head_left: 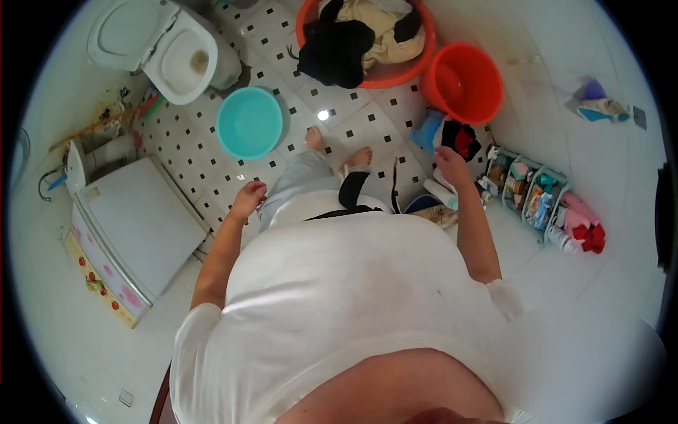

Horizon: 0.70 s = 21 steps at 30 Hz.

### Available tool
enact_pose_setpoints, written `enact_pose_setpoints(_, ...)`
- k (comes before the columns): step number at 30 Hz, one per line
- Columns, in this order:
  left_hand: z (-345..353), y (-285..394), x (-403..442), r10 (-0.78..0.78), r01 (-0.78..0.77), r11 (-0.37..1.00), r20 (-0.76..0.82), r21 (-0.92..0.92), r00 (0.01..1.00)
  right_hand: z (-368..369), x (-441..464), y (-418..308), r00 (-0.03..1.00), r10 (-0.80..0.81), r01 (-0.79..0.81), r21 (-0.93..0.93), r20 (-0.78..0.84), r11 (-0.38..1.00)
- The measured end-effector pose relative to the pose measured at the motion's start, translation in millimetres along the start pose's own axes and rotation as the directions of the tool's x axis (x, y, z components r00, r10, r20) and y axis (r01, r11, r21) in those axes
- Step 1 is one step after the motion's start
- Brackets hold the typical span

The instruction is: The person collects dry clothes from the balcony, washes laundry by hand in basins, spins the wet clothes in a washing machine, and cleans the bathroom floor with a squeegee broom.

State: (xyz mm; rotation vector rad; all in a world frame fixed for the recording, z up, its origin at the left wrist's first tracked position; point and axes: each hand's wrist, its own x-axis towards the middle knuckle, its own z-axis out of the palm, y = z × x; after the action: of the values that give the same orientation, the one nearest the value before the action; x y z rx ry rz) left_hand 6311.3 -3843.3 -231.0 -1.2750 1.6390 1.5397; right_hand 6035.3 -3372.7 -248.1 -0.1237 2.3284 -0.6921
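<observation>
My left hand hangs beside my left thigh, its fingers loosely bent and nothing visible in them. Out to the other side, my right hand is held over the floor with its fingers partly extended. No object shows in it. From this angle it appears closest to a pile of red and black cloth and a blue item. Below it in view lies a pale rolled or cylindrical thing. A turquoise basin stands on the floor ahead of my left hand.
An orange tub holding black and cream clothes is at the far side, beside a red bucket. The toilet has its lid up. A washing machine stands left; a rack of bottles lines the right wall.
</observation>
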Motion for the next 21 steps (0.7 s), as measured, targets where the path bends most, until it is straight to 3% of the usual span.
enact_pose_setpoints(3, -4.8, -6.9, -8.2, -0.034, 0.031, 0.994, -0.034, -0.102, 0.999, 12.4, 25.2, -23.2, 0.994, -0.048, 0.04, 0.086, 0.096, 0.996)
enact_pose_setpoints(6, -20.3, -13.2, 2.3, -0.094, 0.087, 0.981, -0.034, -0.171, 0.995, 12.4, 40.8, -43.4, 0.979, -0.044, 0.042, 0.014, 0.201, 0.999)
enact_pose_setpoints(9, -36.7, -9.8, 25.2, -0.185, 0.18, 0.975, -0.029, -0.133, 0.982, -13.1, 52.2, -40.3, 0.991, -0.025, 0.03, -0.036, 0.134, 0.999)
enact_pose_setpoints(11, -45.9, 1.6, 35.7, -0.152, 0.146, 0.981, -0.039, -0.127, 0.988, -44.9, 59.5, -21.6, 0.999, 0.04, -0.037, 0.149, -0.023, 0.988)
enact_pose_setpoints(12, -49.3, 11.4, 39.8, -0.124, 0.118, 0.985, -0.036, -0.129, 0.992, -70.1, 68.4, -17.2, 0.971, 0.233, -0.221, 0.176, -0.055, 0.959)
enact_pose_setpoints(13, -51.2, 17.6, 42.9, -0.101, 0.095, 0.987, -0.034, -0.13, 0.994, -89.0, 82.0, 2.8, 0.96, 0.262, -0.202, 0.407, -0.098, 0.891)
enact_pose_setpoints(14, -53.6, 23.6, 49.5, -0.087, 0.081, 0.988, -0.044, -0.134, 0.995, -117.0, 86.3, 0.6, 0.914, 0.38, -0.274, 0.477, -0.14, 0.835)
enact_pose_setpoints(15, -52.5, 34.5, 50.5, -0.073, 0.064, 0.986, -0.054, -0.154, 0.996, -140.8, 100.3, 14.0, 0.888, 0.402, -0.236, 0.53, -0.223, 0.814)
enact_pose_setpoints(18, -45.5, 69.9, 48.1, -0.065, 0.049, 0.983, -0.084, -0.178, 0.994, -209.4, 141.2, 50.6, 0.794, 0.388, -0.1, 0.528, -0.468, 0.843)
enact_pose_setpoints(21, -23.9, 96.7, 39.8, -0.064, 0.045, 0.984, -0.109, -0.173, 0.992, -266.7, 197.1, 71.8, 0.714, 0.358, -0.111, 0.407, -0.602, 0.907)
